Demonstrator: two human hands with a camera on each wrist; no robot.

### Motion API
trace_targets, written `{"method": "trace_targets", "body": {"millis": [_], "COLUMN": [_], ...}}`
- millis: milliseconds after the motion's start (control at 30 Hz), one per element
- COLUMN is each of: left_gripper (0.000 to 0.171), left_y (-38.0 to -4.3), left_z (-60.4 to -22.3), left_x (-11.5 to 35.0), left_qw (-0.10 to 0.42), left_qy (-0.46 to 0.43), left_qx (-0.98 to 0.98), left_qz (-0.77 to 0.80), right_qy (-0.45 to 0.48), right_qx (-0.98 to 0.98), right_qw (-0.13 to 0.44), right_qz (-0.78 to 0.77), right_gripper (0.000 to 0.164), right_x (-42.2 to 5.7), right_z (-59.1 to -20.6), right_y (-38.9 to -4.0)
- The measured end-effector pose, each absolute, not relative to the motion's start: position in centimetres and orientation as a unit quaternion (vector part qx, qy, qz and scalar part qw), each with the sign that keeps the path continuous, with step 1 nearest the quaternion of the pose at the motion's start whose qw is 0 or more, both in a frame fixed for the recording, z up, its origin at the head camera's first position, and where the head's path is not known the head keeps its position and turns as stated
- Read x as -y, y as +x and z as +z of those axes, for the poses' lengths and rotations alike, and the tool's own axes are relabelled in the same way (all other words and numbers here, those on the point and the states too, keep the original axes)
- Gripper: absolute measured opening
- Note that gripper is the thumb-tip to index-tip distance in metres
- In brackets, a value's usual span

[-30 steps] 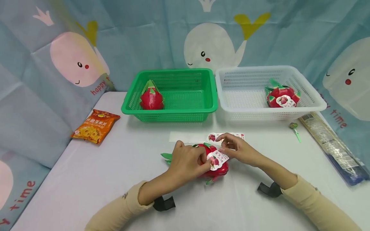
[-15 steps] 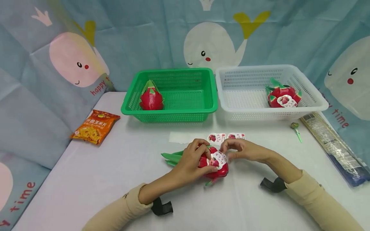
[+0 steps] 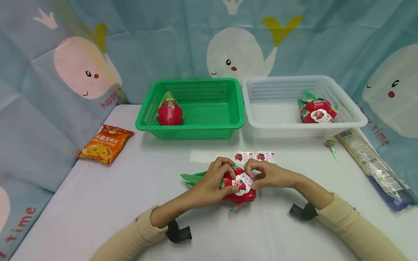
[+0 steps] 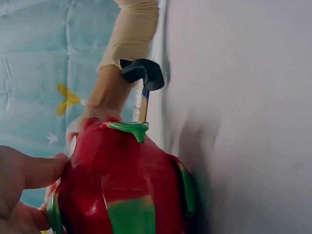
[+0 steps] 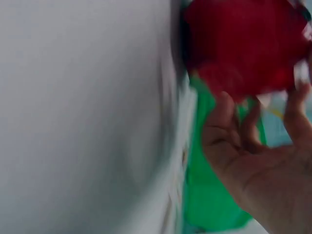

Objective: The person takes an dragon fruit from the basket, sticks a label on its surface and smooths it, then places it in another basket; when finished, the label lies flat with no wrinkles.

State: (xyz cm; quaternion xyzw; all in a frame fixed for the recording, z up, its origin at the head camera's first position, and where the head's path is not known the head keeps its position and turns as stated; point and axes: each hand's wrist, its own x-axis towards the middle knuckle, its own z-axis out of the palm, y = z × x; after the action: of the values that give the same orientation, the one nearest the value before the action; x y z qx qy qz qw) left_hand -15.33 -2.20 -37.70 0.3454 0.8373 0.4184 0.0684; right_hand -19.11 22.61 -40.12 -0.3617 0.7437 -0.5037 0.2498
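A red toy dragon fruit [image 3: 230, 197] with green leaves lies on its side on the white table, its long leaves [image 3: 192, 178] pointing left. My left hand [image 3: 213, 181] holds it from the left, with the thumb on a white fruit-print sticker [image 3: 244, 181] on its skin. At the sticker's right edge are the bent fingers of my right hand [image 3: 271, 174], thumb and forefinger apart. In the left wrist view the dragon fruit [image 4: 122, 175] fills the lower middle beside the left thumb. The right wrist view is blurred; there the right fingertips reach the dragon fruit [image 5: 239, 44].
Behind stand a green basket [image 3: 192, 127] with an unlabelled dragon fruit [image 3: 170, 113] and a white basket [image 3: 303, 125] with a stickered one [image 3: 315, 107]. A sticker strip [image 3: 205, 156] lies before them. An orange snack bag [image 3: 106, 143] is left; a lollipop [image 3: 330, 144] and long packet [image 3: 375, 166] lie right.
The sticker's right part, raised in my right fingers a second ago, now lies against the dragon fruit. My right hand let go, drew back slightly, then came in again to the sticker's edge.
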Motion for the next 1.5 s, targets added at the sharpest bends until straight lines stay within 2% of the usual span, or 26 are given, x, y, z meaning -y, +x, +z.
{"method": "trace_targets", "body": {"millis": [167,233,467,533,633,733,800,967,1067,1167,1300,1500], "left_gripper": [0.018,0.015,0.017,0.019,0.023,0.031,0.036,0.048,0.050,0.040,0.027,0.023], "left_y": [-15.6,-15.7,-16.1,-16.9,-19.2,-21.9,-23.3,-25.3,-26.0,-26.3,-26.4,-26.4], "left_z": [-37.7,-37.6,-37.1,-36.8,-36.4,-36.6,-36.9,-38.0,-38.4,-38.6,-38.5,-38.4], "left_x": [2.6,2.7,3.3,3.9,5.3,7.4,8.8,11.3,11.9,12.1,11.9,12.0], "left_qw": [0.087,0.090,0.101,0.083,0.068,0.087,0.114,0.160,0.148,0.131,0.123,0.115], "left_qy": [0.354,0.358,0.347,0.327,0.274,0.197,0.142,0.039,0.020,0.013,0.001,0.016], "left_qx": [-0.835,-0.833,-0.827,-0.827,-0.803,-0.758,-0.723,-0.614,-0.556,-0.526,-0.512,-0.502], "left_qz": [0.413,0.411,0.430,0.450,0.525,0.615,0.667,0.772,0.818,0.840,0.850,0.857], "right_qy": [-0.347,-0.343,-0.339,-0.338,-0.324,-0.318,-0.333,-0.371,-0.381,-0.384,-0.394,-0.397], "right_qx": [-0.799,-0.813,-0.846,-0.859,-0.878,-0.880,-0.873,-0.867,-0.874,-0.883,-0.884,-0.877], "right_qw": [0.227,0.220,0.245,0.212,0.115,0.026,0.002,0.043,0.089,0.122,0.132,0.115], "right_qz": [-0.435,-0.415,-0.331,-0.321,-0.334,-0.350,-0.355,-0.330,-0.289,-0.242,-0.215,-0.247], "right_gripper": [0.014,0.016,0.018,0.016,0.013,0.019,0.030,0.055,0.069,0.078,0.074,0.060], "right_x": [-22.9,-22.8,-23.5,-23.8,-23.5,-22.4,-21.4,-18.7,-17.2,-15.9,-15.0,-14.9], "right_z": [-39.2,-38.7,-37.7,-37.1,-36.4,-35.9,-35.7,-35.3,-35.4,-35.8,-36.4,-36.7], "right_y": [-19.0,-18.9,-18.4,-18.3,-18.1,-17.6,-17.2,-16.6,-16.5,-16.7,-17.1,-17.2]}}
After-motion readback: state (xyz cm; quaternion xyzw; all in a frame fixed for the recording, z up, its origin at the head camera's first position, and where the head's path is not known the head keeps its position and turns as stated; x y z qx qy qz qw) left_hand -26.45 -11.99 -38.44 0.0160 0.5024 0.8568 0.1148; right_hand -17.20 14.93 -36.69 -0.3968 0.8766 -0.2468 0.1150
